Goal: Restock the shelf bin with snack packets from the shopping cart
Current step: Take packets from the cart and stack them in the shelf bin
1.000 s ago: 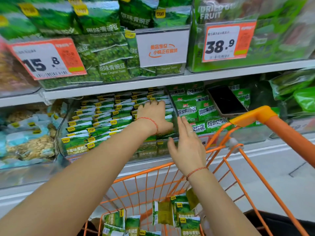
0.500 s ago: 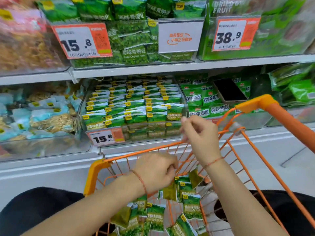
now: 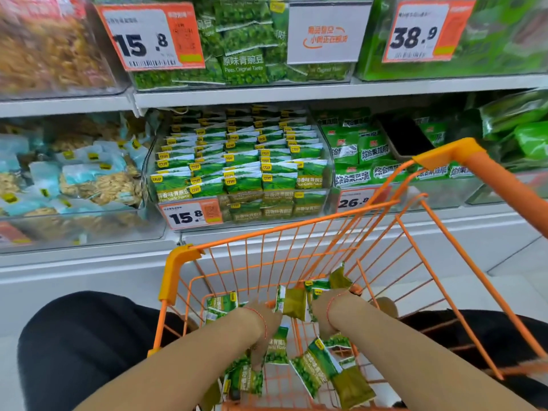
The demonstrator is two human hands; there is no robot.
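Observation:
The clear shelf bin (image 3: 328, 173) on the middle shelf holds rows of green pea packets (image 3: 237, 173). Below it stands the orange wire shopping cart (image 3: 296, 225), with loose green snack packets (image 3: 314, 372) scattered on its bottom. Both arms reach down into the cart. My left hand (image 3: 261, 339) has its fingers down among the packets near the cart's middle. My right hand (image 3: 324, 318) is lower in the cart beside an olive-backed packet (image 3: 293, 304). The wrists hide the fingers of both hands, so any grip is not visible.
A 15.8 price tag (image 3: 189, 215) hangs on the bin's front. A dark phone (image 3: 406, 137) lies on the green packets in the bin to the right. A bin of pale blue nut packets (image 3: 89, 179) sits left. The upper shelf edge (image 3: 267, 94) overhangs the bin.
Both hands left the shelf bin and dropped into the cart. The right hand, half a second ago at the cart's rim, is now down among the packets. The view tilted down.

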